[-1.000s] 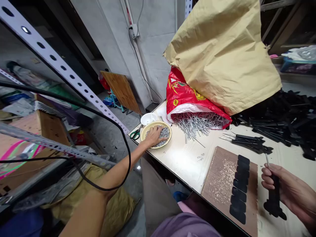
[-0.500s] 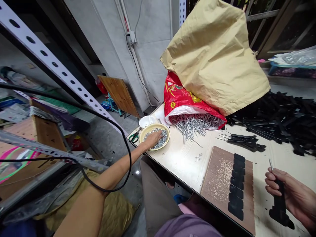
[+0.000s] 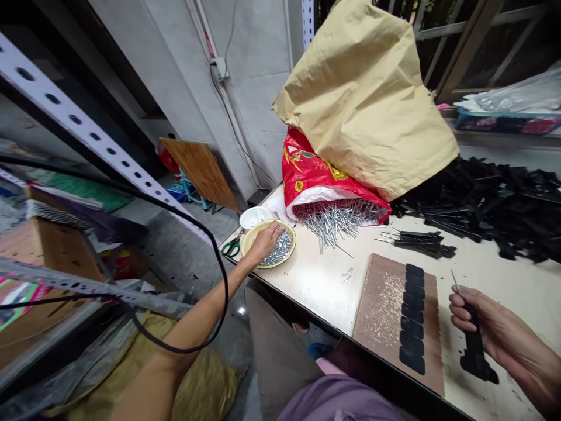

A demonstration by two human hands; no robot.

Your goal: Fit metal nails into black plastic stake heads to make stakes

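At the table's far left end, my left hand (image 3: 263, 241) is over a cream bowl (image 3: 290, 257) of small metal nuts (image 3: 278, 252). Its fingers are pinched around a few of these nuts, just above the heap. My right hand (image 3: 486, 324) holds a black plastic piece (image 3: 474, 354) above the table's right side. A thin metal rod (image 3: 454, 279) sticks up from the top of that piece, between thumb and fingers. To its left lies a brown board (image 3: 377, 327) with a row of black flat pads (image 3: 412, 318) on it.
A red bag (image 3: 307, 175) spills long metal nails (image 3: 331, 225) beside the bowl. Behind are a tan sack (image 3: 368, 105) and a heap of black pieces (image 3: 491, 204). Several black pieces with rods (image 3: 416, 241), green-handled scissors (image 3: 231, 247) and a white bowl (image 3: 254, 217) lie nearby. A black cable (image 3: 225, 292) loops across my left arm.
My left hand has risen a little from the heap, with nuts now showing at the fingertips. My right hand keeps its hold on the black piece. The whole view has shifted slightly.
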